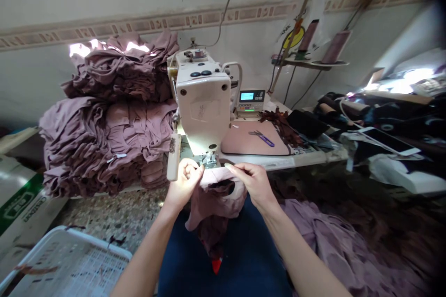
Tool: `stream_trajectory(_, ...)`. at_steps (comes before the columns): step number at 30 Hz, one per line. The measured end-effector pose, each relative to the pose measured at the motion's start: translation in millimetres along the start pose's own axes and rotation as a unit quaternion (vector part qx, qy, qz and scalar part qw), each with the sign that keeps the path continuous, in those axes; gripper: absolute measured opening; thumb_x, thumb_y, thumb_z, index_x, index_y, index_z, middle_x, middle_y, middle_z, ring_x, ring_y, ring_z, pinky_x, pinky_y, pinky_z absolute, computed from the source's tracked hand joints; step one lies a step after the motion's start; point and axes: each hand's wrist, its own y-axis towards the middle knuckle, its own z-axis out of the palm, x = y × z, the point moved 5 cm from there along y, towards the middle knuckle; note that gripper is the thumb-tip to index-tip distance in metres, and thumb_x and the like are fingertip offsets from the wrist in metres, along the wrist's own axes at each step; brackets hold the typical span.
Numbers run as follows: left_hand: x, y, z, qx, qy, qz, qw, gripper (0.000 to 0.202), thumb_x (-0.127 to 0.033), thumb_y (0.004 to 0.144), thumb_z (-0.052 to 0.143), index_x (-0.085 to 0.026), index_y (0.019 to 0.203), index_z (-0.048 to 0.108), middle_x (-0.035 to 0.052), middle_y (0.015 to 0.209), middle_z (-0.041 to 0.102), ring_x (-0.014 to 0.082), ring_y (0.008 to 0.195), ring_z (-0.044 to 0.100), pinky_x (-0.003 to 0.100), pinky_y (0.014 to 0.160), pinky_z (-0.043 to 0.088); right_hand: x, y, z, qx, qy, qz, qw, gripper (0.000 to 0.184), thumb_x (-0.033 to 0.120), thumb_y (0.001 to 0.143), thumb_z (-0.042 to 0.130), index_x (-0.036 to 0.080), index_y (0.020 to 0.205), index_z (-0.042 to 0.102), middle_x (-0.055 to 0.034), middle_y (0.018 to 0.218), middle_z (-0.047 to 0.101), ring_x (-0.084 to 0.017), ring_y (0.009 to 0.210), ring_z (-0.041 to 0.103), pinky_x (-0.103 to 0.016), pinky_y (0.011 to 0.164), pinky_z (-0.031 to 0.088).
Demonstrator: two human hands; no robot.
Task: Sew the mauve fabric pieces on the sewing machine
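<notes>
A mauve garment (218, 202) hangs from both hands over my lap, its top edge stretched level just in front of the presser foot (209, 160) of a white sewing machine (202, 106). My left hand (184, 178) pinches the edge at its left end, beside the machine's hanging lever (173, 158). At the right end, my right hand (252, 181) pinches the same edge between thumb and fingers. Whether the edge lies under the presser foot, I cannot tell. Lower down, a small red piece (216, 266) shows at the garment's bottom tip.
Tall stacks of mauve garments (135, 125) stand left of the machine. Purple-handled thread snips (262, 138) lie on a pinkish mat (240, 141) near the control panel (250, 100). A white basket (80, 264) sits lower left; loose mauve fabric (327, 232) lies lower right. Thread cones (336, 46) stand above.
</notes>
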Motion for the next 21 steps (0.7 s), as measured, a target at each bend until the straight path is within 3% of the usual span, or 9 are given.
stream_trajectory(8, 0, 18, 10.6, 0.011, -0.064, -0.001, 0.998, 0.046, -0.053, 0.086, 0.085, -0.021, 0.088, 0.052, -0.0078, 0.067, 0.043, 0.0101, 0.057, 0.038, 0.022, 0.057, 0.031, 0, 15, -1, -0.013, 0.011, -0.011, 1.000, 0.032, 0.048, 0.083, 0.084, 0.018, 0.073, 0.083, -0.0041, 0.072, 0.077, -0.021, 0.071, 0.063, -0.032, 0.070, 0.048)
stream_trajectory(13, 4, 14, 13.8, 0.015, -0.095, -0.023, 0.995, 0.049, -0.058, 0.086, 0.084, -0.022, 0.089, 0.051, -0.0082, 0.065, 0.043, 0.0101, 0.055, 0.039, 0.021, 0.055, 0.030, -9, 9, 0, -0.008, 0.015, 0.000, 1.000, 0.032, 0.048, 0.084, 0.085, 0.017, 0.074, 0.083, -0.0024, 0.070, 0.074, -0.020, 0.069, 0.063, -0.031, 0.069, 0.048)
stream_trajectory(18, 26, -4, -10.6, -0.015, -0.009, -0.036, 0.999, 0.045, -0.060, 0.092, 0.076, -0.019, 0.088, 0.060, -0.0056, 0.066, 0.049, 0.0108, 0.059, 0.043, 0.020, 0.056, 0.033, -37, -18, -11, -0.032, -0.009, -0.004, 0.999, 0.035, 0.052, 0.087, 0.083, 0.018, 0.079, 0.083, -0.0042, 0.077, 0.077, -0.021, 0.074, 0.066, -0.032, 0.072, 0.052)
stream_trajectory(21, 38, -10, -38.0, -0.036, 0.059, -0.045, 0.997, 0.044, -0.057, 0.089, 0.079, -0.016, 0.081, 0.065, -0.0028, 0.067, 0.055, 0.0124, 0.062, 0.049, 0.021, 0.058, 0.038, -52, -40, -21, -0.099, -0.025, -0.028, 0.994, 0.034, 0.053, 0.088, 0.084, 0.019, 0.085, 0.084, -0.0073, 0.088, 0.079, -0.024, 0.083, 0.069, -0.033, 0.075, 0.054)
